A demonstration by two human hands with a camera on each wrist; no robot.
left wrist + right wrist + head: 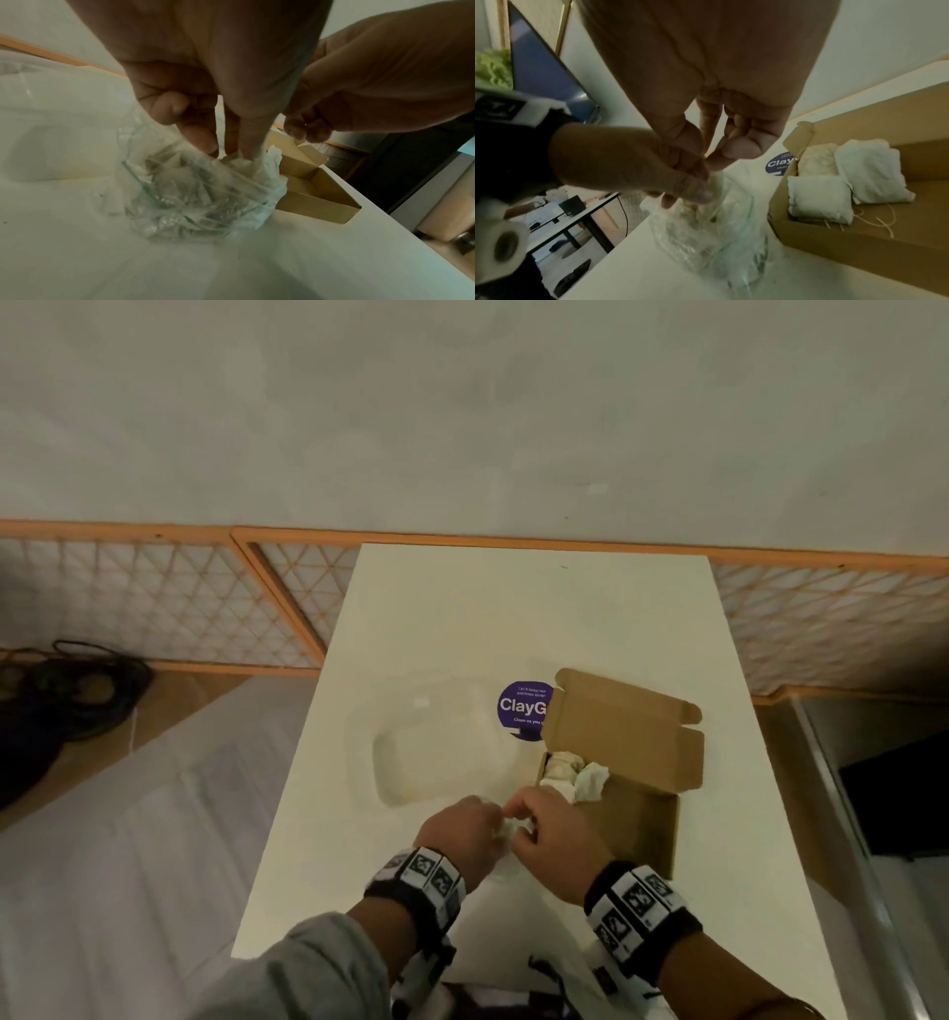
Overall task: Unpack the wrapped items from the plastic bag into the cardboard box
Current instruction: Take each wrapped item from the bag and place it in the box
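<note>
A crumpled clear plastic bag (195,199) (713,233) lies on the white table (513,618), just left of the open cardboard box (637,814) (898,253). My left hand (462,824) (223,150) pinches the bag's top rim from the left, its fingertips down in the opening against white paper. My right hand (544,824) (711,160) meets it from the right, thumb and forefinger pinching the same rim. Three white paper-wrapped items (570,770) (821,194) sit in the box's far left corner. What is inside the bag is blurred.
A round purple sticker (521,708) lies on the table beyond the box's raised lid. A faint clear plastic tray (431,762) sits left of the hands. Loose twine (885,221) lies on the box floor. The table's right edge runs close beside the box.
</note>
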